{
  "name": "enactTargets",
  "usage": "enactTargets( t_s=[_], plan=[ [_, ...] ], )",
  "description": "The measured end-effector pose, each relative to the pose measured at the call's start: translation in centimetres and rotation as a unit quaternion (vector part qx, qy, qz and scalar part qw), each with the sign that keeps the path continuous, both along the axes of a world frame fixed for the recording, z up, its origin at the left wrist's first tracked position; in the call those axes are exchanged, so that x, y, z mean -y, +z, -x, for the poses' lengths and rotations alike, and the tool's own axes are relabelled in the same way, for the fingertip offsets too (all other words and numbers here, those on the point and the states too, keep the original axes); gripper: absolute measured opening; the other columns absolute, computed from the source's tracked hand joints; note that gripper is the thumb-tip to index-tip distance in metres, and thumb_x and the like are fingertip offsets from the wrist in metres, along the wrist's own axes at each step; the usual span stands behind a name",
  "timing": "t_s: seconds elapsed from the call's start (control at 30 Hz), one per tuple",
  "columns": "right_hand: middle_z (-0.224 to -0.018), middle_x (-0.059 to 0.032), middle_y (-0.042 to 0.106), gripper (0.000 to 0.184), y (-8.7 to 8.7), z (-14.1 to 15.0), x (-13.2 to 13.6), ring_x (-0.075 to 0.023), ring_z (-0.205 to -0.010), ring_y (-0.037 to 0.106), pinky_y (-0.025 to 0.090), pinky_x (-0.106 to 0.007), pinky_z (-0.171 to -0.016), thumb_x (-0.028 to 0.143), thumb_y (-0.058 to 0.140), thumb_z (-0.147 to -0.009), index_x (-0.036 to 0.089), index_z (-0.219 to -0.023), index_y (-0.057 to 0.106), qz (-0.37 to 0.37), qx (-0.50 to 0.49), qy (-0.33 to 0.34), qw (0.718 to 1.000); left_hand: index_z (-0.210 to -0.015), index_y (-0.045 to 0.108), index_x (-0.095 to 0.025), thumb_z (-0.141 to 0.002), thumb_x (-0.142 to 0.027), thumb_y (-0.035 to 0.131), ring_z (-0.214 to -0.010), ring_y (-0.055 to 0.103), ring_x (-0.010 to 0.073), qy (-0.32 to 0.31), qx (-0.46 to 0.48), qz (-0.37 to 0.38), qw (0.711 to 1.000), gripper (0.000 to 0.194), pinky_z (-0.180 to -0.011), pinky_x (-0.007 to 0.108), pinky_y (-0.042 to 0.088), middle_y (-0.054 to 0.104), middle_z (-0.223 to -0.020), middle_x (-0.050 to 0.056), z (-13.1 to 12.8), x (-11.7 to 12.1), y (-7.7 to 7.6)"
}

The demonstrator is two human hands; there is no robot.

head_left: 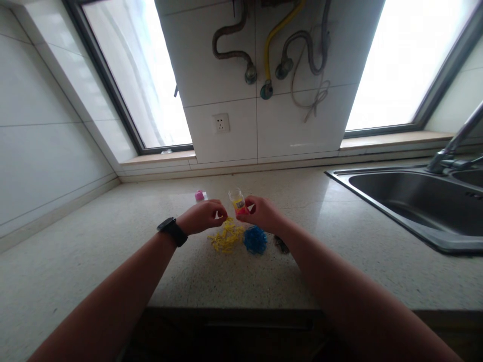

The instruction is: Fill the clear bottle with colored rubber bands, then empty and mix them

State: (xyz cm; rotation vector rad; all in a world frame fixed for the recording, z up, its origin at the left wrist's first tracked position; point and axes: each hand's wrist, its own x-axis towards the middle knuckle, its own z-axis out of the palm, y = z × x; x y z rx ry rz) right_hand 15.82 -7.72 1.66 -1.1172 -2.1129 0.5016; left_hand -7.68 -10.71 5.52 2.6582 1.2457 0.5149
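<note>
A small clear jar [237, 200], tilted slightly, is gripped by my right hand [260, 212]. Red and yellow contents show through its wall, along with a printed label. Just left of the jar, my left hand [207, 216] has thumb and finger pinched together over the pile of small yellow pieces [227, 236]; what is between the fingertips is too small to make out. A heap of blue bands or strands [255, 240] lies right of the yellow pile. Partly behind my right forearm is a dark pile [281, 245]. A pink cap [199, 195] rests beyond my left hand.
The speckled stone countertop [181, 281] ends at a front edge near me. A steel sink [400, 201] with a tap [449, 151] is set in at the right. On the tiled back wall are a socket [221, 123] and hanging hoses, between two windows.
</note>
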Motion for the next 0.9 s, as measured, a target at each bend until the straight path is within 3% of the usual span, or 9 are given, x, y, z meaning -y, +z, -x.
enactTargets(
  t_s=[0.17,0.37,0.57,0.7,0.9],
  plan=[
    [-0.078,-0.0018,0.068,0.033,0.5,-0.1,0.4,-0.0143,-0.067,0.058,0.036,-0.025,-0.060,0.047,0.072,-0.073,0.021,-0.092,0.069,-0.018,0.033,-0.008,0.999,-0.087,0.070,-0.017,-0.085,-0.034,0.062,-0.072,0.055,0.0123,0.044,0.100,-0.007,0.994,0.018,-0.068,0.026,0.045,0.063,-0.083,0.003,1.0,-0.3,1.2],
    [-0.086,-0.0026,0.069,0.034,0.8,-0.2,0.7,-0.0152,-0.072,0.059,0.036,-0.025,-0.063,0.046,0.073,-0.073,0.023,-0.096,0.067,-0.031,0.075,-0.019,0.997,-0.095,0.068,-0.015,-0.087,-0.040,0.060,-0.064,0.051,0.0095,0.104,0.257,0.047,0.960,0.027,-0.059,0.023,0.041,0.065,-0.079,0.003,1.3,-0.1,2.5],
    [-0.087,-0.0035,0.069,0.034,0.6,-0.1,0.7,-0.0163,-0.074,0.059,0.035,-0.026,-0.063,0.046,0.074,-0.071,0.022,-0.094,0.066,-0.058,0.113,-0.023,0.992,-0.094,0.069,-0.015,-0.087,-0.037,0.062,-0.068,0.052,0.0102,0.099,0.225,-0.045,0.968,0.025,-0.061,0.023,0.043,0.064,-0.078,0.003,1.1,0.4,3.3],
    [-0.087,-0.0043,0.069,0.036,0.5,-0.2,0.7,-0.0182,-0.078,0.060,0.034,-0.026,-0.065,0.049,0.073,-0.072,0.023,-0.097,0.066,-0.068,0.137,-0.029,0.988,-0.094,0.069,-0.015,-0.088,-0.034,0.060,-0.068,0.052,0.0100,0.089,0.199,-0.064,0.974,0.022,-0.061,0.022,0.043,0.063,-0.079,0.003,0.6,0.9,3.8],
    [-0.091,-0.0056,0.070,0.038,0.7,-0.2,1.1,-0.0212,-0.086,0.062,0.038,-0.028,-0.070,0.050,0.072,-0.073,0.023,-0.099,0.065,-0.079,0.147,-0.028,0.986,-0.095,0.070,-0.019,-0.089,-0.030,0.060,-0.072,0.053,0.0111,0.068,0.055,-0.131,0.987,0.016,-0.067,0.025,0.044,0.062,-0.085,0.002,-0.2,2.1,4.4]
  ],
)
